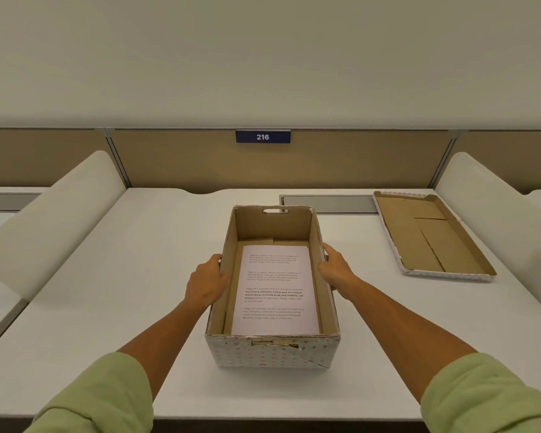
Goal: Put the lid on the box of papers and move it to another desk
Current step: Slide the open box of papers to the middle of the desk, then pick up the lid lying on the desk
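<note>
Head view, box (272, 351): open, standing on the white counter (107, 307) in front of me, patterned outside.
Papers (275, 292): printed sheets lying flat inside the box.
My left grip (205, 282): clamped on the box's left wall, fingers over the rim.
My right grip (334, 270): clamped on the right wall.
Lid (431, 235): upside down on the counter, well apart, far right.
Number plate (263, 136): reads 216, on the partition behind.

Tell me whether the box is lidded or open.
Open. The box shows its papers from above, and the lid lies upside down, apart on the desk to its right.
</note>
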